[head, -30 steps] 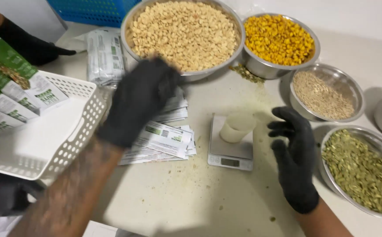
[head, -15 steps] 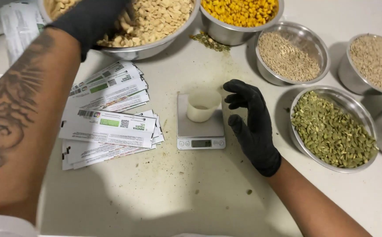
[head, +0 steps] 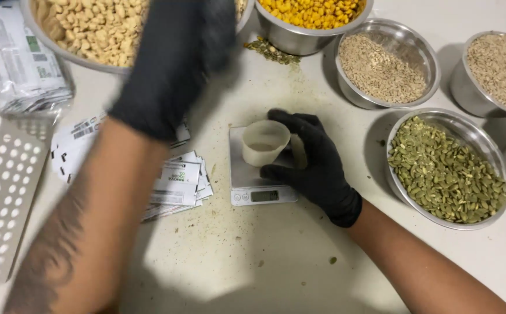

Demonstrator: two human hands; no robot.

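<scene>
A small translucent plastic cup (head: 264, 142) stands on a little silver digital scale (head: 262, 187) in the middle of the table. My right hand (head: 314, 166), in a black glove, curls around the cup from the right, thumb in front and fingers behind it. My left hand (head: 174, 64), also in a black glove, hangs blurred in the air over the near rim of a big steel bowl of pale nuts (head: 84, 29), up and to the left of the cup. Its fingers look bunched, but the blur hides what, if anything, they hold.
Steel bowls ring the scale: yellow corn (head: 311, 11), two of pale grain (head: 381, 67) (head: 500, 64), green pumpkin seeds (head: 445, 168). Flat printed packets (head: 180, 180) lie left of the scale, a wrapped packet bundle (head: 20, 64) and a white perforated basket (head: 3, 192) farther left. Spilled seeds (head: 270, 51) lie near the corn.
My right hand has closed in from beside the scale and now wraps the cup. My left hand has swung right from the nut bowl towards the cup.
</scene>
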